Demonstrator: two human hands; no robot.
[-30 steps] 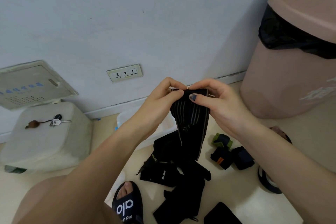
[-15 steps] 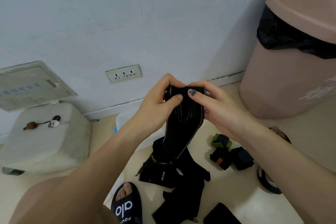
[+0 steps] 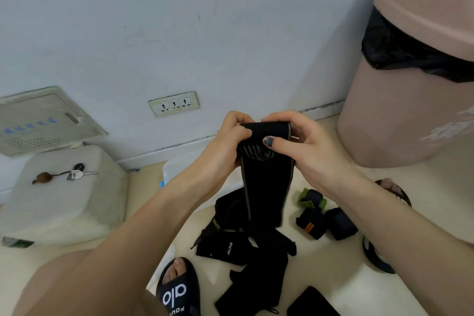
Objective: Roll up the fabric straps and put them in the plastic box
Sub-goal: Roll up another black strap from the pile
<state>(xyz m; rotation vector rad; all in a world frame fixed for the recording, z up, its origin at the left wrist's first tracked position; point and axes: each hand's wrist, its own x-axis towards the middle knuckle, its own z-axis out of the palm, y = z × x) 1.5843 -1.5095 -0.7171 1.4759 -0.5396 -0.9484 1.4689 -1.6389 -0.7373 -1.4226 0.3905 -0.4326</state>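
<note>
A long black fabric strap (image 3: 266, 187) with grey stripes hangs down in front of me, its top end turned over into a small roll. My left hand (image 3: 225, 151) grips the roll's left side and my right hand (image 3: 300, 146) pinches its right side, thumb on the front. Several loose black straps (image 3: 246, 251) lie in a heap on the floor below. Three rolled straps (image 3: 320, 215) sit on the floor to the right. The clear plastic box (image 3: 177, 167) shows only partly behind my left forearm.
A tall pink bin (image 3: 410, 100) with a black liner stands at the right. A white stool-like box (image 3: 64, 197) with keys on it sits at the left against the wall. My slippered feet (image 3: 177, 287) rest on the floor near the straps.
Both hands have turned the strap's top end over further, so the roll is thicker and the hanging part shorter. The hands stay at the same height.
</note>
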